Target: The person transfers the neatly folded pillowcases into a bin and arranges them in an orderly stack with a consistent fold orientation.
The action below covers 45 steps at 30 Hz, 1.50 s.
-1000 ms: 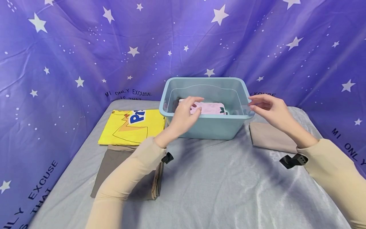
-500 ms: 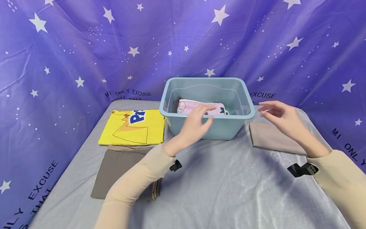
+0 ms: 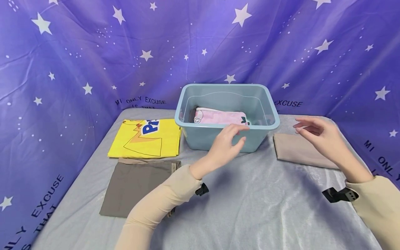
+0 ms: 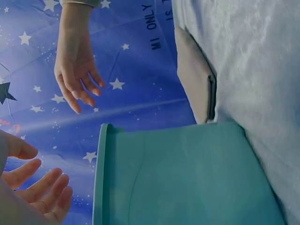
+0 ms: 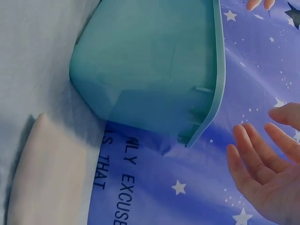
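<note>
My left hand (image 3: 224, 146) hovers before the front wall of a blue-green plastic bin (image 3: 200, 137), its fingers loosely bent around nothing. Inside the bin lies a folded pink cloth (image 3: 218, 116) with a dark green print at its right end; a darker piece shows beside it on the left. To the right, my right hand (image 3: 323, 139) is held above a folded beige cloth (image 3: 300, 151), also holding nothing. The right wrist view shows its relaxed fingers (image 5: 248, 154) apart from the bin's rim.
On the left of the grey cloth-covered table (image 3: 243, 208) lies a folded yellow cloth (image 3: 150, 142) with a cartoon print. A folded grey-brown cloth (image 3: 134, 184) lies in front of it, partly under my left forearm. A purple star-patterned curtain (image 3: 125, 62) hangs behind.
My left hand has moved right and toward me, from over the bin to before its front wall. My right hand has drawn away from the bin's right rim, rightward and nearer me.
</note>
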Each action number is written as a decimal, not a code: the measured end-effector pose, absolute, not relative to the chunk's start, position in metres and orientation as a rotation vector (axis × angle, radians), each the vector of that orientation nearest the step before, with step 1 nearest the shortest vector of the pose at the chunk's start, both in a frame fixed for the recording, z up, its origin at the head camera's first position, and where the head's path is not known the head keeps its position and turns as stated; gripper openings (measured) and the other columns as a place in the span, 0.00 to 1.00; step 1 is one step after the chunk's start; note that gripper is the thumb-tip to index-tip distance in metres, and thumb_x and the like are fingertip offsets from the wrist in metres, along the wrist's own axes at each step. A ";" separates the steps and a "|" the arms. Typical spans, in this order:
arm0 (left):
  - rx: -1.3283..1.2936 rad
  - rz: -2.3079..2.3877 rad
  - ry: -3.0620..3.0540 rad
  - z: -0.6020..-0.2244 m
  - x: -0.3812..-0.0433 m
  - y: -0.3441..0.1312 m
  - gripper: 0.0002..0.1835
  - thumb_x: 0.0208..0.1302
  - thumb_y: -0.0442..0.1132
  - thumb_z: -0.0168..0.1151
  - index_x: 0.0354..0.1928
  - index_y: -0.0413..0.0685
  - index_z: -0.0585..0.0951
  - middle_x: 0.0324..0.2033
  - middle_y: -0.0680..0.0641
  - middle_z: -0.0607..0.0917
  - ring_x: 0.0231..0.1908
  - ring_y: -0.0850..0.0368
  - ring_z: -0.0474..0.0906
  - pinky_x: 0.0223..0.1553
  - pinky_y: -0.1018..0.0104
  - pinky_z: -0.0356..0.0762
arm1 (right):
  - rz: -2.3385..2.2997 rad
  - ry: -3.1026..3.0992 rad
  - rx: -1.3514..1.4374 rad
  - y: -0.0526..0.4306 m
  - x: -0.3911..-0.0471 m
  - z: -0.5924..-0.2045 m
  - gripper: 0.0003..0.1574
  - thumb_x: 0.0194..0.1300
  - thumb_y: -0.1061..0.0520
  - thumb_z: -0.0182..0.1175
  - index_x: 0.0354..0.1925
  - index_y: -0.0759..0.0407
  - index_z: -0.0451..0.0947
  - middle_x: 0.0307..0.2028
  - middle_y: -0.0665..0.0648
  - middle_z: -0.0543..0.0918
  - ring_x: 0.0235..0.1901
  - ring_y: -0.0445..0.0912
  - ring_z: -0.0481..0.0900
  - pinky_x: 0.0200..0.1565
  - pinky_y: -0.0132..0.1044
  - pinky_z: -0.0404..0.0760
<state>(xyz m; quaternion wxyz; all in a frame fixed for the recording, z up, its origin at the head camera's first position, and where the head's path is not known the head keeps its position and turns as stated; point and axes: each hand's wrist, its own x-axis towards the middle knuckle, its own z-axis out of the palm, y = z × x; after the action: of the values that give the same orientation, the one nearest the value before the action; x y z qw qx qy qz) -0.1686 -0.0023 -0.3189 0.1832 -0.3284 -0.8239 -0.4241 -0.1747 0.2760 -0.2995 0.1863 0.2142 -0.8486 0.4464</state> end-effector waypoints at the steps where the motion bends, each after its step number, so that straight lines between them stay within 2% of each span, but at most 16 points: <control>1: -0.926 -1.202 -2.330 -0.320 -0.168 -0.001 0.15 0.58 0.33 0.52 0.49 0.44 0.75 0.43 0.50 0.78 0.40 0.57 0.71 0.40 0.74 0.67 | 1.266 -2.392 0.594 0.278 -0.174 -0.301 0.21 0.53 0.73 0.56 0.47 0.61 0.76 0.33 0.36 0.79 0.32 0.28 0.76 0.37 0.15 0.70; 7: -0.938 -1.239 -2.354 -0.327 -0.164 0.008 0.15 0.59 0.34 0.52 0.50 0.45 0.75 0.43 0.48 0.78 0.40 0.57 0.71 0.39 0.75 0.67 | 1.260 -2.460 0.470 0.287 -0.166 -0.307 0.22 0.55 0.69 0.57 0.46 0.51 0.76 0.34 0.32 0.78 0.32 0.26 0.75 0.35 0.14 0.68; 18: -0.950 -1.282 -2.414 -0.344 -0.157 0.025 0.15 0.61 0.36 0.52 0.51 0.47 0.74 0.44 0.51 0.77 0.39 0.61 0.71 0.38 0.76 0.69 | 1.266 -2.471 0.427 0.306 -0.158 -0.319 0.25 0.56 0.71 0.55 0.46 0.45 0.75 0.32 0.31 0.78 0.29 0.26 0.75 0.33 0.14 0.68; 29: -0.953 -1.281 -2.465 -0.362 -0.151 0.044 0.15 0.61 0.35 0.52 0.51 0.47 0.74 0.42 0.53 0.77 0.37 0.64 0.70 0.38 0.83 0.63 | 1.291 -2.499 0.420 0.326 -0.152 -0.332 0.25 0.58 0.69 0.53 0.47 0.43 0.74 0.33 0.30 0.78 0.30 0.24 0.76 0.33 0.13 0.68; 34: -0.971 -1.246 -2.526 -0.368 -0.148 0.053 0.16 0.61 0.36 0.52 0.52 0.48 0.73 0.41 0.53 0.77 0.37 0.63 0.71 0.36 0.85 0.62 | 1.315 -2.500 0.422 0.334 -0.152 -0.340 0.25 0.57 0.70 0.53 0.48 0.47 0.74 0.33 0.30 0.78 0.30 0.24 0.75 0.33 0.13 0.69; 40: -0.965 -1.228 -2.575 -0.375 -0.147 0.063 0.17 0.60 0.36 0.52 0.52 0.48 0.73 0.44 0.52 0.77 0.39 0.64 0.72 0.36 0.85 0.62 | 1.371 -2.484 0.450 0.345 -0.152 -0.351 0.29 0.57 0.73 0.52 0.47 0.40 0.72 0.33 0.31 0.78 0.31 0.25 0.76 0.33 0.14 0.70; 41: -0.961 -1.228 -2.580 -0.376 -0.147 0.065 0.17 0.60 0.36 0.52 0.52 0.48 0.73 0.44 0.52 0.77 0.39 0.64 0.72 0.36 0.85 0.61 | 1.354 -2.491 0.451 0.361 -0.162 -0.369 0.28 0.58 0.71 0.52 0.49 0.41 0.72 0.34 0.33 0.79 0.32 0.26 0.77 0.33 0.15 0.71; 45: -0.949 -1.219 -2.593 -0.382 -0.148 0.072 0.18 0.59 0.36 0.52 0.52 0.47 0.73 0.45 0.51 0.77 0.38 0.66 0.71 0.36 0.85 0.61 | 1.327 -2.518 0.435 0.397 -0.181 -0.405 0.23 0.59 0.67 0.54 0.54 0.56 0.71 0.35 0.38 0.81 0.33 0.29 0.78 0.32 0.19 0.74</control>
<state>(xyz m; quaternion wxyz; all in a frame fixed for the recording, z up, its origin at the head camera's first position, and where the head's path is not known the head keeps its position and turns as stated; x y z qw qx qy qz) -0.1475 0.0721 -0.3822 0.0616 -0.3137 -0.8576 -0.4030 -0.1812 0.3965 -0.4054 0.1305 0.1498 -0.8670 0.4570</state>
